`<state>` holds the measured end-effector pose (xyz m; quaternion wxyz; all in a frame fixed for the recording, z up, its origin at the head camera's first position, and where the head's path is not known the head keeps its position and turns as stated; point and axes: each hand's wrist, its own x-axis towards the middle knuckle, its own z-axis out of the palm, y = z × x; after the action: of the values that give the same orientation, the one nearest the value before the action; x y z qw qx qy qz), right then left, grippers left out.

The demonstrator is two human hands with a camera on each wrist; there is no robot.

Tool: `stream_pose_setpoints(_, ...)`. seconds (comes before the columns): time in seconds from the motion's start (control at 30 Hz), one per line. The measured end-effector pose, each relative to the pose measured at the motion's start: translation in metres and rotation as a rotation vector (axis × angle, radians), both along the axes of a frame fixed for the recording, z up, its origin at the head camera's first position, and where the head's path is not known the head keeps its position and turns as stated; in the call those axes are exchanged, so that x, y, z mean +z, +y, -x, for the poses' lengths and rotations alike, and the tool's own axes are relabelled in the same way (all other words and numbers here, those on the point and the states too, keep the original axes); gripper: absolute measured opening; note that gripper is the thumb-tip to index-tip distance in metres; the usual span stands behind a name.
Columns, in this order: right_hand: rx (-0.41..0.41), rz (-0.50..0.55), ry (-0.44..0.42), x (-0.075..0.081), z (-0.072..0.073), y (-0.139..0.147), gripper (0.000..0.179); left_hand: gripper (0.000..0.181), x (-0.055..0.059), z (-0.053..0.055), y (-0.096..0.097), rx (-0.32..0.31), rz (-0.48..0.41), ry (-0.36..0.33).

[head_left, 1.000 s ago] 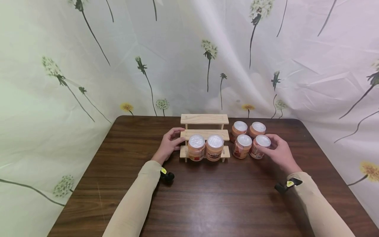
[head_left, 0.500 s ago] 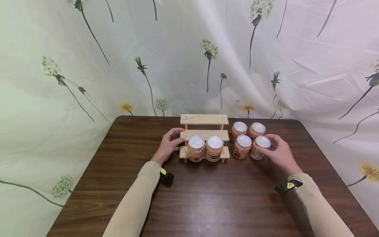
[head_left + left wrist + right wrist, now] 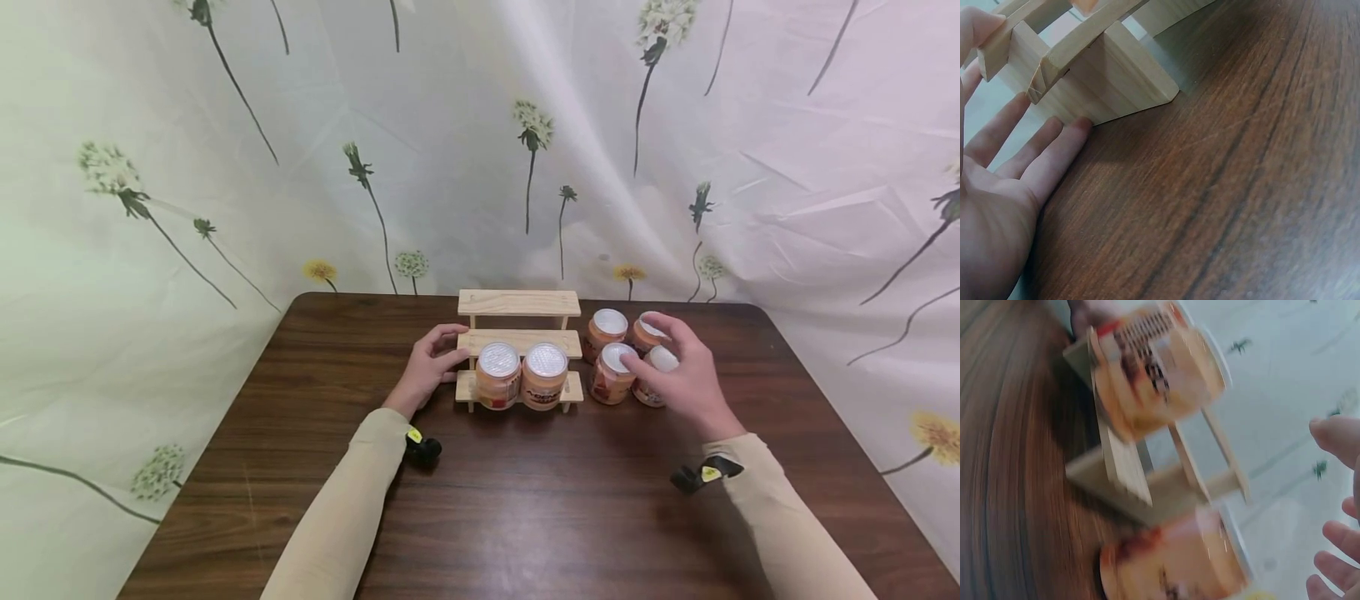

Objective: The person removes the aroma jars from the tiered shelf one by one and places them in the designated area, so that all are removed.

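A three-tier wooden display rack (image 3: 519, 302) stands at the back of the table. Two orange-labelled jars with pale lids, a left jar (image 3: 498, 379) and a right jar (image 3: 543, 379), sit on its lowest shelf. My left hand (image 3: 429, 364) holds the rack's left end, thumb and index at the middle shelf; other fingertips (image 3: 1079, 125) touch the side panel. Over the jars right of the rack, my right hand (image 3: 692, 379) is spread, thumb near the front left jar (image 3: 611, 383). It partly hides the front right jar (image 3: 649, 393) and the back right jar (image 3: 643, 335).
A back left jar (image 3: 604, 335) completes the cluster close to the rack's right end. The dark wooden table (image 3: 510, 500) extends in front. Behind its far edge hangs a flower-printed curtain (image 3: 465, 167). The right wrist view is blurred.
My right hand has let go of the front right jar and moved left and up over the cluster. The left hand, rack and jars stay in place.
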<state>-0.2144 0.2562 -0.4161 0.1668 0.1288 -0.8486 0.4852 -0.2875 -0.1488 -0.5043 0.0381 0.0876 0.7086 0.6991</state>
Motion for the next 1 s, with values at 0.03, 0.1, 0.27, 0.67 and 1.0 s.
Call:
stream_pose_setpoints(0.03, 0.022, -0.007, 0.007, 0.0, 0.0, -0.006, 0.061, 0.04, 0.0, 0.0, 0.0, 0.0, 0.002, 0.0)
stream_pose_setpoints(0.1, 0.076, -0.003, 0.005, -0.001, -0.001, -0.017, 0.062, 0.041, 0.0, -0.001, 0.0, -0.001, 0.005, -0.003)
stream_pose_setpoints(0.27, 0.2, -0.023, -0.004, -0.006, 0.002, -0.045, 0.068, 0.041, 0.001, -0.001, 0.001, 0.005, 0.007, -0.012)
stream_pose_setpoints(0.67, 0.33, -0.047, -0.099, -0.017, 0.008, -0.088, 0.079, 0.043, 0.002, -0.001, 0.001, 0.0, 0.003, -0.012)
stream_pose_setpoints(1.0, 0.323, 0.045, -0.103, -0.024, 0.009, -0.098, 0.06, 0.043, 0.001, -0.001, 0.001, -0.003, 0.001, -0.012)
